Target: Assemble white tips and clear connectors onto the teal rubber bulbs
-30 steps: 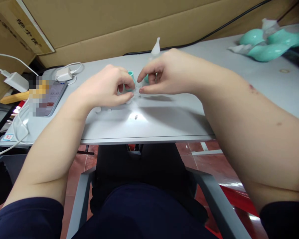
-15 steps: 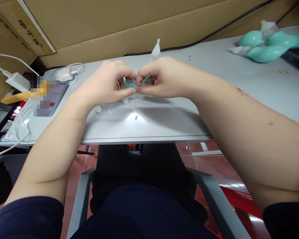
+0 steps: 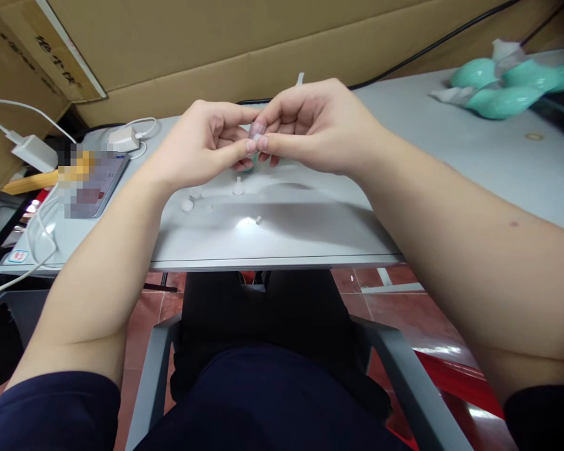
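Observation:
My left hand (image 3: 216,141) and my right hand (image 3: 305,128) meet above the table, thumbs and forefingers pinched on a small translucent piece (image 3: 257,133). Its exact kind is hidden by the fingertips. Just below the fingers, part of a teal object (image 3: 249,164) shows. A small white funnel-shaped piece (image 3: 239,186) stands on the table near my left hand. To its left lie a little white round piece (image 3: 188,204) and another pale piece (image 3: 196,192). The tip of a white nozzle (image 3: 300,78) shows behind my right hand.
Glossy teal bulb shapes with whitish wrapping (image 3: 507,84) lie at the back right. A phone (image 3: 108,185), a white charger (image 3: 125,139) and cables are on the left. A tiny pale bit (image 3: 258,220) lies near the front edge. Cardboard (image 3: 178,44) walls the back.
Both hands have risen slightly and turned, showing more of the fingers and the translucent piece between them. The white funnel-shaped piece is now more visible; my right hand covers more of the nozzle.

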Motion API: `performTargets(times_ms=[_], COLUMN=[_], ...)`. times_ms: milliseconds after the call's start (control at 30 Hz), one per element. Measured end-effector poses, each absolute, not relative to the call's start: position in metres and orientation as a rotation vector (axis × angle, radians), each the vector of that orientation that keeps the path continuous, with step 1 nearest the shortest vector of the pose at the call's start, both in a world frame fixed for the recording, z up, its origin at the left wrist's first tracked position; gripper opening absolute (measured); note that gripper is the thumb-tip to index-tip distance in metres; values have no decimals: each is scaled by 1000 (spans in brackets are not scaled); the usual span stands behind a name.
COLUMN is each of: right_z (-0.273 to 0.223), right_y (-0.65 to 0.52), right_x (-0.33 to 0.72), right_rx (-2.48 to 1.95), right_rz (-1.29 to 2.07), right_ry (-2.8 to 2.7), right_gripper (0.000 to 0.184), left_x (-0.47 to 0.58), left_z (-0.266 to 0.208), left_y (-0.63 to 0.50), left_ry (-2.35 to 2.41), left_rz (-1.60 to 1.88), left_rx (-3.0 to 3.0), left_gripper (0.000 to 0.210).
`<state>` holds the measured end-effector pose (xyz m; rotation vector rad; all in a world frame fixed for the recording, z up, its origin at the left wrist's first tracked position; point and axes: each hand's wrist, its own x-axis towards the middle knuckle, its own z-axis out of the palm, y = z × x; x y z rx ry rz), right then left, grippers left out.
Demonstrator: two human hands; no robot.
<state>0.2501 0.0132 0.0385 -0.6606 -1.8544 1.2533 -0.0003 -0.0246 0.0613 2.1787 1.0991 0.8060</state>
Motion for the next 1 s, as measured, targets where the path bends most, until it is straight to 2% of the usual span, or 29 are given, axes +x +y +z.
performTargets(times_ms=[233,467,633,733,867,1000], right_z=[35,17,12,10,8,9], right_y=[18,42,51,53,51,46], right_x=[248,242,237,237,238,237], right_rx=[-642,-468,-338,-285,-225,-251], right_rz=[1235,1144,927,766,653,663], right_ry=[-1862,-1870,-1802,-1820,-1792,-1784], right_gripper=[38,26,37,31,19,20], left_x=[-3,0,0,1,2,4], left_z=[59,57,59,57,57,58], left_y=[-24,-25,-25,-26,-25,-24], left_ry=[1031,1047,1037,995,1038,1137], left_rz=[782,964,1051,1054,1106,1097], left_rx=[2201,1910,1734,1692,1657,1675], left_gripper=[45,29,11,6,9,10])
